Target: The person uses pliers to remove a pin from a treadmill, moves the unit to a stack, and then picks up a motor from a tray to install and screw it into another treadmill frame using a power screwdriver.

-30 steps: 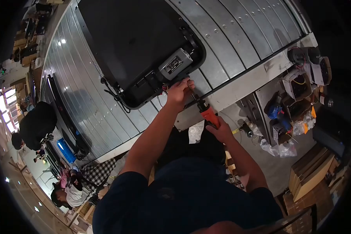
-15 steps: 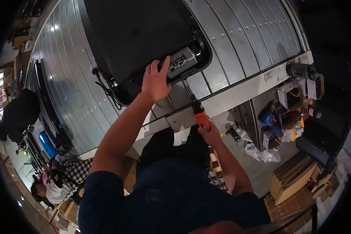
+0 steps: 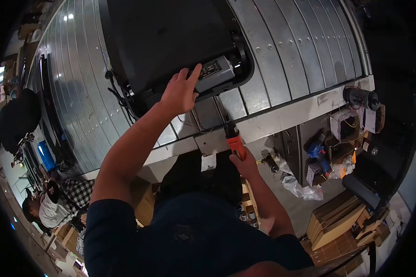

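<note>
My left hand (image 3: 178,94) rests with its fingers stretched out over the near edge of a large black panel-like machine (image 3: 166,44), its fingertips at a grey cylindrical motor (image 3: 215,74) with a printed label. The motor sits in the machine's near right corner. Wrapped in my right hand (image 3: 246,164) is a red and black power screwdriver (image 3: 234,142). Its long thin bit points away from me, toward the machine's near edge below the motor. Whether the bit's tip touches anything is too small to tell.
The machine lies on a slatted metal table (image 3: 282,64) with a pale front edge. A black cable (image 3: 120,99) lies left of it. Lower right are open boxes with a blue tool (image 3: 316,152), plastic bags (image 3: 305,188) and stacked cardboard (image 3: 339,217). Another person (image 3: 55,207) is at far left.
The right hand and screwdriver have drawn slightly back toward me. My left hand has shifted a little left along the motor, its thumb lifting. The whole view has tilted slightly.
</note>
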{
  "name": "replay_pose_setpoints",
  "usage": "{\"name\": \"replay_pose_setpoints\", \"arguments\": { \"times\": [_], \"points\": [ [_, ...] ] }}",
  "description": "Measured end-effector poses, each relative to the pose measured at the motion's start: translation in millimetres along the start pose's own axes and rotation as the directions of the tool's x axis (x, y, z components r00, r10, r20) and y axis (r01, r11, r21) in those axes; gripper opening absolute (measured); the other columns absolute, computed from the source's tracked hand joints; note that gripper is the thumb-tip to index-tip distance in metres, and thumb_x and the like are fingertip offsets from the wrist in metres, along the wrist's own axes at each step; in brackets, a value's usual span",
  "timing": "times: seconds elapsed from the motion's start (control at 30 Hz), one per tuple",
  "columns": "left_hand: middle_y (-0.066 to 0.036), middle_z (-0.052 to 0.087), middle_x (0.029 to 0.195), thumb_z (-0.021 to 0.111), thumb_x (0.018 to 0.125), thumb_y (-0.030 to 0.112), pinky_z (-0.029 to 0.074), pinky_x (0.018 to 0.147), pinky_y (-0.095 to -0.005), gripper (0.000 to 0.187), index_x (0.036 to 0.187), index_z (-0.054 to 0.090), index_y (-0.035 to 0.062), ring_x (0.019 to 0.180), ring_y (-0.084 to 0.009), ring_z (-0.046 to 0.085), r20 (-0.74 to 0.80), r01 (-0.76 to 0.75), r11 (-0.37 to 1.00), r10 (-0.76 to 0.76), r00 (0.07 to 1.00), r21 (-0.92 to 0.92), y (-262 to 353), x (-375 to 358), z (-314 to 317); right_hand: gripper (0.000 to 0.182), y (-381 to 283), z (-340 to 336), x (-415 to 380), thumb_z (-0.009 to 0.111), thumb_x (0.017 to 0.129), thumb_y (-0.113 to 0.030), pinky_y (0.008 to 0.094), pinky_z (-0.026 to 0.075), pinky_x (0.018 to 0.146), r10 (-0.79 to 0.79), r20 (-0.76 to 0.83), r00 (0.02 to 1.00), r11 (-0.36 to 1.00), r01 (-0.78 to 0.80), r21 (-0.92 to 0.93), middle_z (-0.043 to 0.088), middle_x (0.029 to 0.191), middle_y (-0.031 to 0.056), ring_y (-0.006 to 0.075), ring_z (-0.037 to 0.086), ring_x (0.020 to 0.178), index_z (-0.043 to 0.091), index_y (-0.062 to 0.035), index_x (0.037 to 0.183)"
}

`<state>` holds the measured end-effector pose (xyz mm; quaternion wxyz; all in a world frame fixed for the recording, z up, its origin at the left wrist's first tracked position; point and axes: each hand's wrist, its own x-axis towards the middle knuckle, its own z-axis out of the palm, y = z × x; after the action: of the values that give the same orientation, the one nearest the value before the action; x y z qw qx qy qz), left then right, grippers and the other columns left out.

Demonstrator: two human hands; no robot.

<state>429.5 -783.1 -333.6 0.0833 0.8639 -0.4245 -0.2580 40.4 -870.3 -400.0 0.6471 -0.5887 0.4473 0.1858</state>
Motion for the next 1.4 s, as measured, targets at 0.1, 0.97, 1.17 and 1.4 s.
{"name": "replay_pose_setpoints", "arguments": {
  "times": [0.1,0.97,1.17,1.4],
  "points": [
    [-0.028,0.045,0.149,0.08,0.087,0.011,0.047,0.109,-0.052,0.099,0.168,0.024,0.0076,0.125,-0.0477,0.055,0.07,-0.034,0.999,0.033,0.997,0.011,-2.3,-0.4,-13.3,0.049,-3.4,6.4,0.2,0.084,0.092,-0.028,0.0351,0.053,0.09,-0.041,-0.023,0.999,0.999,0.042,0.018,0.069,0.108,0.0046,0.016,0.065,0.099,0.064,-0.0056,0.13],
    [-0.025,0.051,0.136,0.078,0.083,0.01,0.051,0.102,-0.0464,0.099,0.167,0.025,0.0033,0.112,-0.0373,0.058,-0.03,-0.197,0.938,0.215,0.976,0.286,-22.0,-6.5,10.3,0.048,1.9,38.4,1.6,0.084,0.093,-0.029,0.0326,0.052,0.089,-0.053,-0.01,0.999,0.996,0.054,0.071,0.069,0.108,0.0022,0.0128,0.064,0.098,0.063,-0.0054,0.129],
    [-0.029,0.044,0.147,0.077,0.083,0.009,0.047,0.111,-0.0508,0.1,0.166,0.022,-0.0008,0.125,-0.0419,0.054,0.067,-0.128,0.907,0.11,0.992,0.401,-6.9,-12.8,9.3,0.065,14.1,36.1,11.3,0.085,0.093,-0.034,0.0385,0.053,0.097,-0.052,0.051,0.997,0.992,0.046,0.116,0.07,0.12,0.0089,0.0203,0.067,0.107,0.057,-0.0047,0.143],
    [-0.024,0.05,0.138,0.082,0.077,0.021,0.043,0.113,-0.0497,0.092,0.155,0.038,-0.0039,0.126,-0.0401,0.052,-0.215,-0.106,0.954,0.17,0.962,0.279,3.7,-0.6,18.6,0.066,10.3,24.6,11.7,0.085,0.091,-0.036,0.0373,0.053,0.098,-0.051,0.059,0.997,0.993,0.044,0.106,0.071,0.119,0.0097,0.0208,0.068,0.11,0.059,-0.0053,0.143]
  ]
}}
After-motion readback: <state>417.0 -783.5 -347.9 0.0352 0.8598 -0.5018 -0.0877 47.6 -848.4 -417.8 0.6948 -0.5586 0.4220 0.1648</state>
